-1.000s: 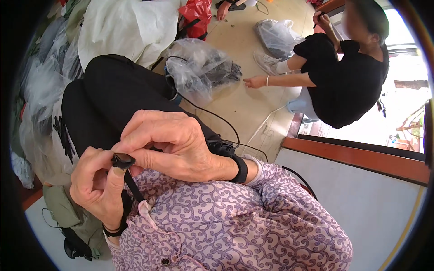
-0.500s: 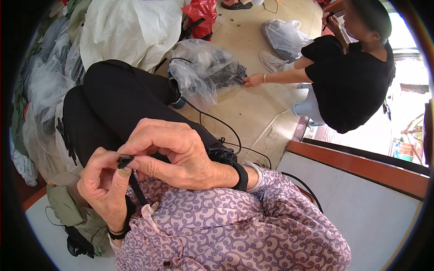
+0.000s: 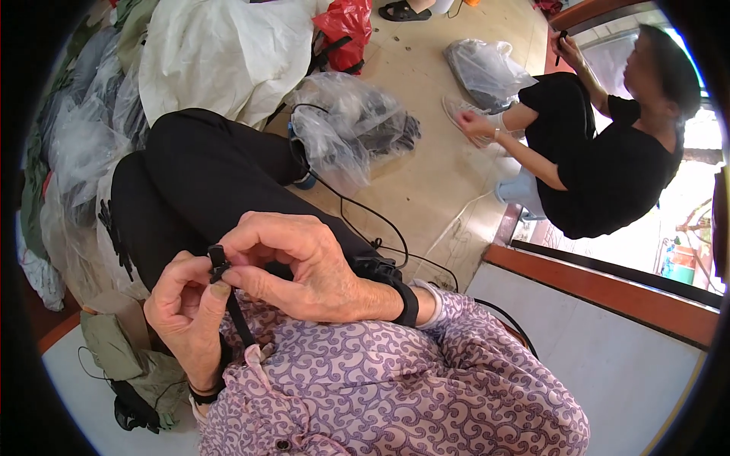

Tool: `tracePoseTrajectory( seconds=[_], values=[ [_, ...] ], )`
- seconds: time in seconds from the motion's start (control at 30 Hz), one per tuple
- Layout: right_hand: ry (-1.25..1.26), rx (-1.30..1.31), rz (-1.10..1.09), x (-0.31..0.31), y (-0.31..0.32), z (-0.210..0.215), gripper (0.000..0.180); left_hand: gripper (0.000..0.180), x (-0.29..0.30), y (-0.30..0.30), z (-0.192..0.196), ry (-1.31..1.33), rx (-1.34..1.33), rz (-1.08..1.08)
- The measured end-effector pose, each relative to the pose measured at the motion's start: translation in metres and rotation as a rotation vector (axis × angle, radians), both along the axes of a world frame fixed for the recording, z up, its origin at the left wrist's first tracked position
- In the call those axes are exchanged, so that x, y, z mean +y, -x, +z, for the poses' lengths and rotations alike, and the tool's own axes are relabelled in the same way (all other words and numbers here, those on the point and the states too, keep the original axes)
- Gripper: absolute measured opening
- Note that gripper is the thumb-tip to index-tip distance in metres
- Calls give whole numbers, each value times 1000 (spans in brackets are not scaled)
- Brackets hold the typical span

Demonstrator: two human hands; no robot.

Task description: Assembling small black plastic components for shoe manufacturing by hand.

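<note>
In front of my lap, both hands meet at a small black buckle (image 3: 218, 267) with a black strap (image 3: 240, 321) hanging down from it over my patterned shirt. My left hand (image 3: 185, 315) pinches the buckle from below between thumb and fingers. From the other side, the thumb and forefinger of my right hand (image 3: 300, 266) close on the strap at the buckle. A short strap end sticks up above the buckle between my fingertips. Part of the buckle is hidden by the fingers.
Several black straps (image 3: 114, 235) lie beside my black-trousered leg. Clear plastic bags (image 3: 350, 121) with dark contents sit on the tiled floor (image 3: 426, 175). White cloth (image 3: 220, 61) is heaped at the far left. A co-worker in black (image 3: 608, 167) sits at right, holding something small and black.
A strap end now stands up above the buckle, where before only a dark lump showed. The co-worker's hand has left the plastic bag and drawn back toward the shoe.
</note>
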State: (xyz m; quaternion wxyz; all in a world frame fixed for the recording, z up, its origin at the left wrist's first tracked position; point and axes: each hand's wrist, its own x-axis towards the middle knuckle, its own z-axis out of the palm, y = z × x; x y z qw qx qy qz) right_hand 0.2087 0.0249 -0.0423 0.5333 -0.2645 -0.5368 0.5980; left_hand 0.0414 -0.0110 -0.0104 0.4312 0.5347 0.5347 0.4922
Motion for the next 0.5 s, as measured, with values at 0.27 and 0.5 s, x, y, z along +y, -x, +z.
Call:
tracePoseTrajectory(
  seconds=[0.27, 0.5],
  values=[
    [51, -50, 22, 6, 4, 9, 13, 15, 9, 6, 4, 56, -29, -24],
    [67, -47, 80, 14, 19, 9, 19, 18, 12, 19, 10, 28, -22, 9]
  ],
)
